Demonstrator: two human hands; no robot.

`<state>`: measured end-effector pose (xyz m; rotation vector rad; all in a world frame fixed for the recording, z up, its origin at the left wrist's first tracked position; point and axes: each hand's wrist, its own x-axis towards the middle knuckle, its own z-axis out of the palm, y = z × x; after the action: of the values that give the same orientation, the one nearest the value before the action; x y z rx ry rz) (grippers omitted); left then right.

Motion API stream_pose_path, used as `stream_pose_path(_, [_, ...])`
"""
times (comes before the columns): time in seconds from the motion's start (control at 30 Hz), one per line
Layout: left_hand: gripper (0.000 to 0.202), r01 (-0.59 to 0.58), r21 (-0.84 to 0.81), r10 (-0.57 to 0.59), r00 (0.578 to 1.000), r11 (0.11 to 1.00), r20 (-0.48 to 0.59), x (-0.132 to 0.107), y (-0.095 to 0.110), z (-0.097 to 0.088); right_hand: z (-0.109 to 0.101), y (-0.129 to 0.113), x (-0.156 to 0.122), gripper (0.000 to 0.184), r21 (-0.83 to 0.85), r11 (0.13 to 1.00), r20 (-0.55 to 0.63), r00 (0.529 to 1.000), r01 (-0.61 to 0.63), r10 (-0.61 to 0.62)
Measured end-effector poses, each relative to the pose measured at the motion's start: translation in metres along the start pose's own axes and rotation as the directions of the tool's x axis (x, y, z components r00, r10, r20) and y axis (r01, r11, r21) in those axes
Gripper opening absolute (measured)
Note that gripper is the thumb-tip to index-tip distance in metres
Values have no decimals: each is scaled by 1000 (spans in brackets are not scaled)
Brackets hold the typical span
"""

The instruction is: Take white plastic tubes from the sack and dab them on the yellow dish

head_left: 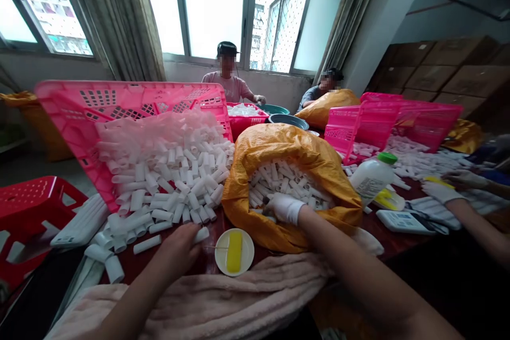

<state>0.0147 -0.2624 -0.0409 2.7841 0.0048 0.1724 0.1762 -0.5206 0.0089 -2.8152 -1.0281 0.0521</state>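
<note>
My left hand (184,247), bare, is closed on a short white tube (202,234) that sticks out past its fingertips. Right beside it, a round white dish (247,260) holds a yellow sponge-like block (234,252), with a thin stick lying across the rim. My right hand (283,208) wears a white glove and reaches into the mouth of an orange woven sack (295,143) full of white tubes (289,178). Its fingers are curled down among the tubes; what they grip is hidden. To the left, a heap of similar tubes (191,186) spills from a tilted pink basket (131,93).
A bottle with a green cap (372,178) and a white boxy device (404,221) stand right of the sack. A pink blanket (239,303) lies along the near edge. A red stool (32,212) is at left. Co-workers sit across and at right, near more pink baskets (426,117).
</note>
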Motion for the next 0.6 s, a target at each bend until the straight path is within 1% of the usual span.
stream_pose_path(0.07, [24,-26,-15,26,1000,1000,18,3,3,9,1,0,7,13,-22,999,-2,999,40,-40])
stream_pose_path(0.13, [23,-40,-17,41,998,999,54,3,1,17,-1,6,6,13,-51,996,2,997,77,-77])
stream_pose_path(0.23, [17,-69,-33,72,993,997,98,2,-1,24,-8,17,-1,23,-79,992,-18,995,101,-103])
stream_pose_path(0.3, [20,-88,-52,93,991,995,98,1,-2,27,-10,19,-10,30,-42,992,-85,988,122,-125])
stream_pose_path(0.37, [23,-94,-55,99,991,994,87,1,-2,30,-4,11,-23,32,45,984,-179,970,172,-161])
stream_pose_path(0.4, [23,-94,-49,98,992,994,83,1,-2,31,1,4,-30,32,113,971,-220,958,211,-183])
stream_pose_path(0.43, [23,-94,-38,97,992,995,79,1,-1,31,8,-5,-37,31,196,946,-249,946,259,-207])
stream_pose_path(0.5, [21,-89,-9,90,993,996,82,0,0,32,25,-24,-48,30,359,870,-261,932,337,-253])
stream_pose_path(0.57, [18,-76,24,73,993,997,93,-1,2,31,44,-41,-53,29,483,795,-288,924,367,-251])
stream_pose_path(0.6, [17,-69,37,65,993,997,99,-1,3,30,52,-47,-53,28,508,783,-306,925,359,-225])
